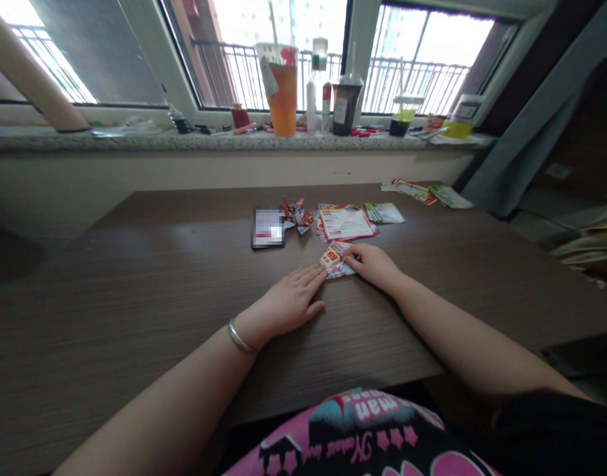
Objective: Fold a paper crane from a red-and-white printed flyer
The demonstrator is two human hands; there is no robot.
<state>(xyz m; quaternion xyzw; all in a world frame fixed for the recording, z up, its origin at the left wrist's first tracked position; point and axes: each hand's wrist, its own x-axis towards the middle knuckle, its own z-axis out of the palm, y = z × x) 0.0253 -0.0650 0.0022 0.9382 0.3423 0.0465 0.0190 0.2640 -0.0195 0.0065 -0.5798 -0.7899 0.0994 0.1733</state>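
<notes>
A folded, brightly printed paper (332,256), with a yellow patch marked 69, lies on the table in front of me. My left hand (296,297) rests flat, fingers stretched out, their tips touching the paper's left edge. A silver bangle circles that wrist. My right hand (370,264) is at the paper's right side, its fingers bent and closed on the edge with thumb and forefinger. Just beyond is a stack of printed leaflets (347,222) with a white, red-bordered sheet on top. Folded paper shapes (297,215) stand to the left of that stack.
A tablet or phone with a blurred screen (268,227) lies left of the folded shapes. Green leaflets (384,213) and more papers (415,191) lie at the back right. On the windowsill (209,141) stand an orange drink cup (282,92), a dark cup (346,106) and bottles.
</notes>
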